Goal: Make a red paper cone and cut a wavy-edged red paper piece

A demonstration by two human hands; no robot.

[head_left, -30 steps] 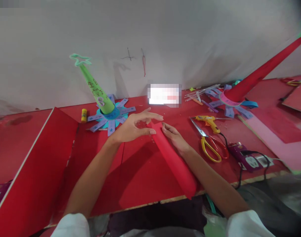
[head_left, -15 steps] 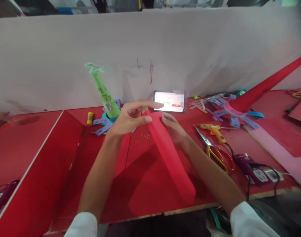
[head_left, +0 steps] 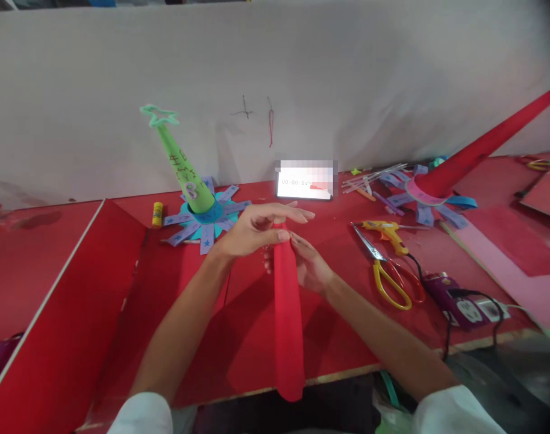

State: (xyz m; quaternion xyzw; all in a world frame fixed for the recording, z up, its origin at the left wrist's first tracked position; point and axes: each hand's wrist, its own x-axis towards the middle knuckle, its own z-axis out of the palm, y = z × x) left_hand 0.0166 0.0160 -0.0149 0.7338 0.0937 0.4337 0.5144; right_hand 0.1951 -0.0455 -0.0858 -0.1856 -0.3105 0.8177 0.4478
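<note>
A long red paper roll [head_left: 289,319] hangs between my hands, its narrow top near the phone and its wider end over the table's front edge. My left hand [head_left: 261,229] pinches the top of the roll with its thumb in front, the other fingers stretched to the right over it. My right hand [head_left: 308,262] holds the roll's upper right side, some of its fingers behind the paper. Just beyond, a phone [head_left: 302,184] showing a timer leans on the white wall.
At the left stand a green cone [head_left: 187,172] on a blue petal base, a glue stick [head_left: 158,214] and a red panel [head_left: 71,301]. Rightward lie scissors [head_left: 378,256], a yellow glue gun [head_left: 387,232], a purple box [head_left: 458,299] and a red cone [head_left: 478,154].
The roll has swung from a slant to nearly upright, its lower end moving left. My hands have come slightly lower in view, off the phone's front. The timer now shows seconds running.
</note>
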